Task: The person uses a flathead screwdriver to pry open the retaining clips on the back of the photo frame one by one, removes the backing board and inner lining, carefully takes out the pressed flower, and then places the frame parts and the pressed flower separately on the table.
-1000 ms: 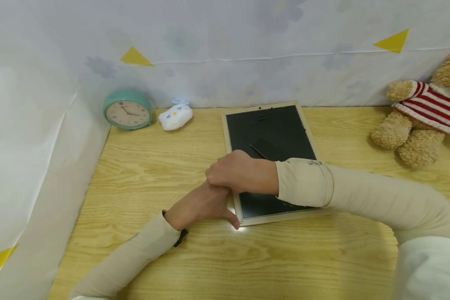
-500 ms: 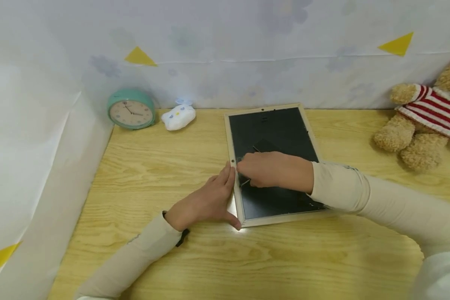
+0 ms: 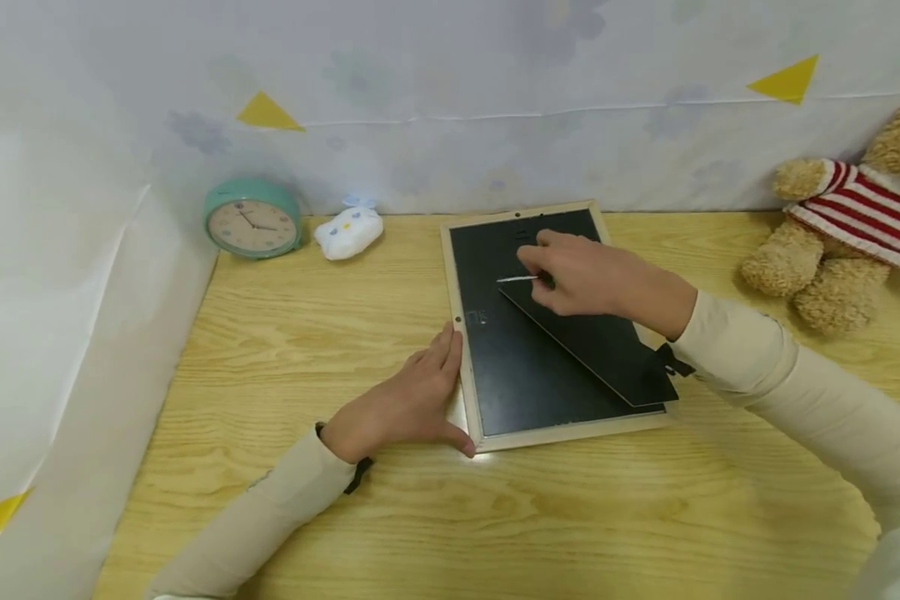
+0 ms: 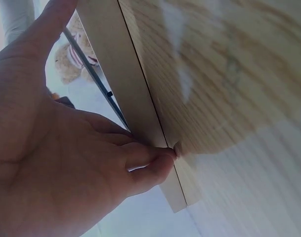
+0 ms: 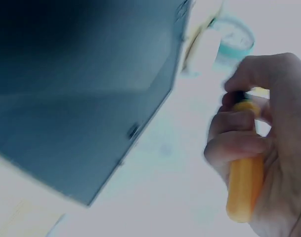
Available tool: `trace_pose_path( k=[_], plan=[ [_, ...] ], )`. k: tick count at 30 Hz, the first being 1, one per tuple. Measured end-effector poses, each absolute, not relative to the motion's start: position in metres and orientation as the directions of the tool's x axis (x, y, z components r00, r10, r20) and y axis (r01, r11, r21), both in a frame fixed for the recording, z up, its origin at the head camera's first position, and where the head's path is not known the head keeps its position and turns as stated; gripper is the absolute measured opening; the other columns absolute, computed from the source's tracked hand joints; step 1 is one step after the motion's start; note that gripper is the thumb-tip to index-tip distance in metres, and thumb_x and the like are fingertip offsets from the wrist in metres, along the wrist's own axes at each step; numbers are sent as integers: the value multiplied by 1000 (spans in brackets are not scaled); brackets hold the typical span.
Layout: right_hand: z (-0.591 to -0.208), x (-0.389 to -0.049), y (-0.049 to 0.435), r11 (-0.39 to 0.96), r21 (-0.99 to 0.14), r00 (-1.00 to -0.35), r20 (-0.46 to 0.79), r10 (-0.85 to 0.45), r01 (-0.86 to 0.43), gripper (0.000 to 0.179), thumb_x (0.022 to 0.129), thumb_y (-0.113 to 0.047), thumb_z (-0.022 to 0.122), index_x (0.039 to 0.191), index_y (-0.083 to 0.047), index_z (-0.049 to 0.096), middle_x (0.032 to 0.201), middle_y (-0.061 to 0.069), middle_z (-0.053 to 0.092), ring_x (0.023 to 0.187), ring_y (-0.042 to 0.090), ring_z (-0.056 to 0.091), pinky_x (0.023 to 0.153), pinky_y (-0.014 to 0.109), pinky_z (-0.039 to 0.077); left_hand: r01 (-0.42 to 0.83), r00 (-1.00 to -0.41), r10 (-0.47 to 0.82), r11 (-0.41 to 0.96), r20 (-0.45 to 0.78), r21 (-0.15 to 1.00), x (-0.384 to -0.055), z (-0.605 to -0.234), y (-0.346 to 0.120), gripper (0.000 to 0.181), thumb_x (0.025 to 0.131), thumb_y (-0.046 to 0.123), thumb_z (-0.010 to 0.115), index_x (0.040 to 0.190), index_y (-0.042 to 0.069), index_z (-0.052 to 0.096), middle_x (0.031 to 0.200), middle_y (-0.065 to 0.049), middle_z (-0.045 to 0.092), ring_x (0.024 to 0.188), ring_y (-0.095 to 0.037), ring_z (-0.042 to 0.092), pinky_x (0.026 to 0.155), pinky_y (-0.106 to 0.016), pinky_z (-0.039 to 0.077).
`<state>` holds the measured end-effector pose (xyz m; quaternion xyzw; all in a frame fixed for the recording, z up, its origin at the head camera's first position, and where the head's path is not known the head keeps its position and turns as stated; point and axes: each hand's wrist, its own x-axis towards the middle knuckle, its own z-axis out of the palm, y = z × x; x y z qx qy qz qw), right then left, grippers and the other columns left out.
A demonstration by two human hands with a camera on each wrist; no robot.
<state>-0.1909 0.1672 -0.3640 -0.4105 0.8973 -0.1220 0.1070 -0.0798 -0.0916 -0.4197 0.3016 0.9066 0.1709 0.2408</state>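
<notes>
A picture frame (image 3: 570,432) with a pale wooden border lies back up on the table, showing its black backing board (image 3: 525,383). Its black stand leg (image 3: 592,346) slants across the board. My left hand (image 3: 405,400) rests along the frame's left edge, fingers fairly straight, thumb at the near left corner. In the left wrist view its fingertips touch the wooden side (image 4: 125,74). Above the board, my right hand (image 3: 588,273) grips a screwdriver (image 5: 245,185) by its orange-yellow handle. The metal shaft (image 3: 516,278) points left in the head view.
A teal clock (image 3: 253,221) and a small white plush toy (image 3: 349,233) stand at the back left. At the back right sits a teddy bear (image 3: 832,242) in a striped sweater. A patterned sheet (image 3: 450,158) covers the wall behind the wooden table (image 3: 307,325).
My right hand first covered the left hand, then the frame's left edge. Now it has moved up and right with the screwdriver, uncovering more of the board. My left hand stays put.
</notes>
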Motion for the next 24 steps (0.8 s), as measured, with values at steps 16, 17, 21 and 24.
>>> trace_pose_path(
  k=[16, 17, 21, 24],
  plan=[
    [-402, -251, 209, 749, -282, -743, -153, -652, -599, 36, 106, -11, 37, 73, -6, 50, 71, 11, 45, 62, 25, 41, 67, 41, 34, 420, -712, 616, 759, -338, 497, -76, -422, -96, 144, 65, 57, 89, 155, -9, -2, 163, -26, -8, 152, -38, 1, 119, -52, 19],
    [-404, -254, 211, 755, -277, -748, -154, -646, -594, 36, 106, -11, 37, 72, -6, 49, 70, 10, 45, 61, 25, 41, 67, 41, 34, 420, -710, 616, 759, -341, 497, -75, -422, -95, 143, 66, 57, 88, 156, -9, -2, 163, -26, -8, 152, -38, 1, 119, -53, 19],
    [-411, -266, 220, 770, -266, -769, -134, -625, -579, 37, 106, -11, 35, 72, -5, 49, 71, 12, 46, 62, 26, 41, 68, 41, 35, 426, -704, 620, 759, -347, 493, -70, -420, -93, 137, 71, 55, 86, 156, -9, 0, 163, -27, -5, 151, -40, 2, 119, -53, 18],
    [-415, -273, 227, 772, -257, -781, -91, -618, -581, 34, 107, -12, 35, 83, 2, 55, 82, 17, 50, 69, 29, 45, 70, 44, 39, 453, -704, 623, 764, -340, 460, -63, -418, -92, 131, 76, 56, 82, 156, -9, 2, 163, -28, -3, 151, -40, 3, 119, -52, 18]
  ],
)
